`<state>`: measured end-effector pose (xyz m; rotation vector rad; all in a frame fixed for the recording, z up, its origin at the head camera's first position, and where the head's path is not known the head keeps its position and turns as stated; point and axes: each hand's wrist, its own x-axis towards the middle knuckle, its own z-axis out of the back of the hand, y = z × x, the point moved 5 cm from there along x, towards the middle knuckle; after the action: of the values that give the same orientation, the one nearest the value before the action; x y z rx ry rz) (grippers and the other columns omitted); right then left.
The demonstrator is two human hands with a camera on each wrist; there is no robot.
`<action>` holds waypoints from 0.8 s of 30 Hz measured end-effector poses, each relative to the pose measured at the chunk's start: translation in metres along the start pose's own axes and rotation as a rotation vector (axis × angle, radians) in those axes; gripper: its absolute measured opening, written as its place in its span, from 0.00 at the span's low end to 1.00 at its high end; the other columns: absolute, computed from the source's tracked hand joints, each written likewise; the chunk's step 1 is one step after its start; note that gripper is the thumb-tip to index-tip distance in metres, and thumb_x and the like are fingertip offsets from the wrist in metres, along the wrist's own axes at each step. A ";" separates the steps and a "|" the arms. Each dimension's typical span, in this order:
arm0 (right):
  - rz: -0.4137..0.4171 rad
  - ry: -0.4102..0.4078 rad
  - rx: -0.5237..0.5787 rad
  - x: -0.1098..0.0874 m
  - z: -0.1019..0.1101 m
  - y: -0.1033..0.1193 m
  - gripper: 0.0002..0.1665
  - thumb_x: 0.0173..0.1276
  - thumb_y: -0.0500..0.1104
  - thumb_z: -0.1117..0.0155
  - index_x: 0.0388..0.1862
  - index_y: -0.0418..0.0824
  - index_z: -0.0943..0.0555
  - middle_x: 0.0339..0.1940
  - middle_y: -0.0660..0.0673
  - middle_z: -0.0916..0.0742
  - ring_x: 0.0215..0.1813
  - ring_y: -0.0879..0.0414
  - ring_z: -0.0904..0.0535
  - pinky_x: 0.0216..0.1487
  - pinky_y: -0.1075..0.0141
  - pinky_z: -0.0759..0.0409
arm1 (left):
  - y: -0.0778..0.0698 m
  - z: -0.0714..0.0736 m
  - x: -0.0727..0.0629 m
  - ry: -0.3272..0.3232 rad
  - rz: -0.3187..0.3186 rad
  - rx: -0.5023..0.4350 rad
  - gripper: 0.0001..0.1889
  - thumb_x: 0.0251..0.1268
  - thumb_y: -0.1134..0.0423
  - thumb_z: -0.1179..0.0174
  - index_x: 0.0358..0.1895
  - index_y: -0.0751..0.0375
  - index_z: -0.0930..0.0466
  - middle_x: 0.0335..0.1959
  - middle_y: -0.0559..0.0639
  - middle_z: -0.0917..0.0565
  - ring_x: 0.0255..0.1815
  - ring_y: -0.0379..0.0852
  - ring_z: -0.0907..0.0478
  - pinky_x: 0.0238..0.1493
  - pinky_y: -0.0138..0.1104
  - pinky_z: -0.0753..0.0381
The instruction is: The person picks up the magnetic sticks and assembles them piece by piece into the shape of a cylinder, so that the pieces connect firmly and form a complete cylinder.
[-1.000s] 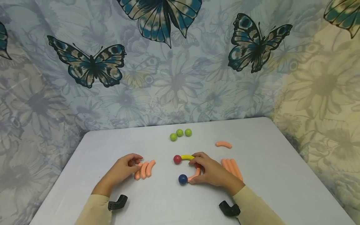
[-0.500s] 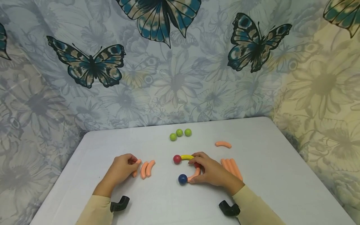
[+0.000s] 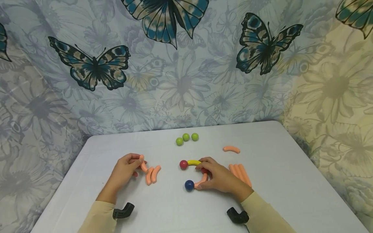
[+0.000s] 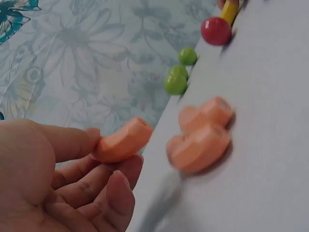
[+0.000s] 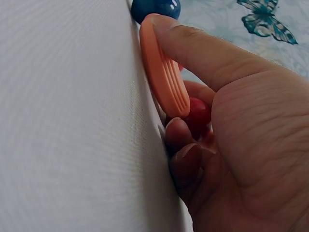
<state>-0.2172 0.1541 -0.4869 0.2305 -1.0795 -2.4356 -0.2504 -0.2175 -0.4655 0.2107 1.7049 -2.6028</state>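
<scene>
Between thumb and fingers, my left hand [image 3: 124,170] pinches a curved orange building rod [image 4: 123,142], raised above the table. Two matching curved rods [image 3: 156,174] lie side by side just right of that hand. My right hand [image 3: 220,176] curls round a joined shape at mid-table. Its thumb presses a curved orange rod [image 5: 161,72] at the end by a blue ball [image 3: 189,185]. At the rod's other end a red ball [image 5: 198,115] sits among the fingers, partly hidden. A curved yellow rod [image 3: 193,162] runs from these fingers to another red ball [image 3: 183,165].
Several straight orange rods [image 3: 240,174] lie beside the right wrist, partly covered by it. Further back is a lone curved orange rod [image 3: 231,149]. Three green balls [image 3: 186,137] stand near the white table's [image 3: 116,142] far edge, before a butterfly-print cloth [image 3: 183,84].
My left hand has taken the leftmost curved orange rod from its group, lifted it and turned it in the fingers. The right hand and the joined shape have stayed in place.
</scene>
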 end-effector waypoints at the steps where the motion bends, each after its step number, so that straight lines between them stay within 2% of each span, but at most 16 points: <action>1: -0.001 0.000 -0.001 0.000 0.000 0.000 0.37 0.61 0.60 0.12 0.65 0.49 0.15 0.77 0.46 0.26 0.65 0.53 0.24 0.59 0.56 0.21 | -0.003 -0.003 -0.001 0.009 -0.003 -0.024 0.27 0.82 0.47 0.35 0.65 0.68 0.21 0.52 0.55 0.10 0.45 0.51 0.15 0.39 0.39 0.15; 5: -0.013 0.007 -0.007 0.001 -0.001 -0.001 0.37 0.60 0.61 0.12 0.65 0.49 0.15 0.77 0.47 0.26 0.66 0.53 0.24 0.59 0.56 0.22 | -0.014 -0.017 -0.006 0.040 -0.008 -0.149 0.28 0.79 0.48 0.30 0.64 0.69 0.21 0.48 0.57 0.09 0.47 0.50 0.13 0.42 0.40 0.13; 9: -0.028 0.012 -0.010 0.002 -0.001 -0.002 0.38 0.60 0.62 0.12 0.65 0.50 0.15 0.77 0.47 0.26 0.64 0.53 0.24 0.59 0.55 0.21 | -0.024 -0.037 -0.009 0.093 -0.017 -0.267 0.24 0.78 0.54 0.29 0.60 0.72 0.20 0.41 0.63 0.09 0.31 0.55 0.14 0.29 0.40 0.16; 12: -0.032 0.010 -0.013 0.002 0.000 -0.002 0.38 0.60 0.62 0.12 0.65 0.50 0.15 0.77 0.47 0.25 0.64 0.54 0.24 0.58 0.55 0.21 | -0.028 -0.054 -0.012 0.120 0.010 -0.278 0.21 0.77 0.54 0.28 0.58 0.69 0.19 0.36 0.62 0.10 0.21 0.54 0.19 0.21 0.38 0.24; 14: -0.033 0.009 -0.016 0.002 0.000 -0.002 0.38 0.60 0.62 0.12 0.64 0.50 0.15 0.77 0.47 0.25 0.64 0.53 0.24 0.59 0.55 0.21 | -0.031 -0.067 -0.013 0.120 0.021 -0.272 0.20 0.76 0.55 0.27 0.57 0.67 0.17 0.38 0.59 0.10 0.23 0.51 0.18 0.22 0.37 0.24; 16: -0.033 0.005 -0.019 0.002 0.000 -0.001 0.38 0.60 0.62 0.12 0.64 0.50 0.15 0.77 0.47 0.25 0.65 0.53 0.24 0.59 0.54 0.21 | -0.033 -0.080 -0.013 0.139 0.013 -0.273 0.20 0.76 0.55 0.27 0.58 0.68 0.17 0.40 0.58 0.10 0.27 0.50 0.15 0.26 0.37 0.18; 20: -0.034 0.000 -0.020 0.001 0.001 0.000 0.39 0.59 0.63 0.12 0.64 0.50 0.15 0.77 0.47 0.26 0.66 0.52 0.24 0.61 0.52 0.22 | -0.036 -0.105 -0.013 0.222 -0.028 -0.295 0.21 0.78 0.58 0.29 0.59 0.74 0.19 0.42 0.63 0.10 0.37 0.55 0.10 0.37 0.41 0.10; 24: -0.027 0.006 -0.014 0.001 0.000 0.001 0.39 0.60 0.64 0.13 0.65 0.49 0.15 0.77 0.46 0.26 0.66 0.51 0.24 0.61 0.51 0.22 | -0.035 -0.121 -0.013 0.240 -0.007 -0.293 0.19 0.77 0.62 0.29 0.57 0.75 0.20 0.39 0.61 0.10 0.35 0.53 0.10 0.37 0.41 0.09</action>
<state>-0.2179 0.1535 -0.4861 0.2493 -1.0632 -2.4634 -0.2281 -0.0935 -0.4796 0.5265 2.1372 -2.3713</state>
